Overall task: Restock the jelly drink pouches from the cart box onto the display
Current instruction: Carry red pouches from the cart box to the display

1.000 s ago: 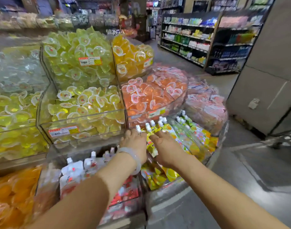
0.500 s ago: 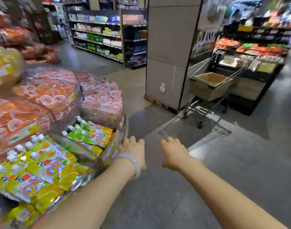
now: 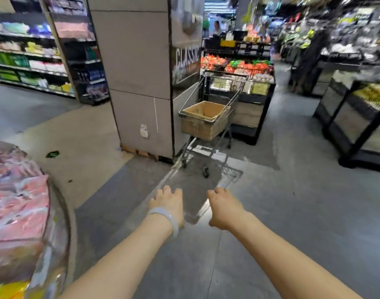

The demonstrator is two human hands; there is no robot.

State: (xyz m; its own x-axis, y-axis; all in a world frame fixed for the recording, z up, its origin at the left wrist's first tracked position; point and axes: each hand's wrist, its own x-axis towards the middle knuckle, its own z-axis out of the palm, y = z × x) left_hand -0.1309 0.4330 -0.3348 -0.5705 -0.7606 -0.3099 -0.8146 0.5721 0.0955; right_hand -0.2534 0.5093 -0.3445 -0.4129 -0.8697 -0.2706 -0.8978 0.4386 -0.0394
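A wire shopping cart (image 3: 208, 126) stands ahead across the floor beside a grey pillar, with an open cardboard box (image 3: 204, 111) in its basket. What the box holds is hidden from here. My left hand (image 3: 168, 203), with a pale bangle on the wrist, and my right hand (image 3: 224, 209) are stretched out in front of me over the floor, both holding nothing, fingers loosely curled downward. The round display (image 3: 18, 203) is at the left edge, showing pink packets and a sliver of yellow pouches (image 3: 10, 290) at the bottom left.
The grey pillar (image 3: 139, 83) with "CLASSIC" lettering stands left of the cart. Shelving (image 3: 33, 61) runs along the far left. A produce stand (image 3: 245, 67) is behind the cart and dark display stands (image 3: 355, 117) are on the right. A person stands far back.
The view has swung right, away from the display toward the cart. My hands left the yellow pouches and now hang in the air with nothing in them.
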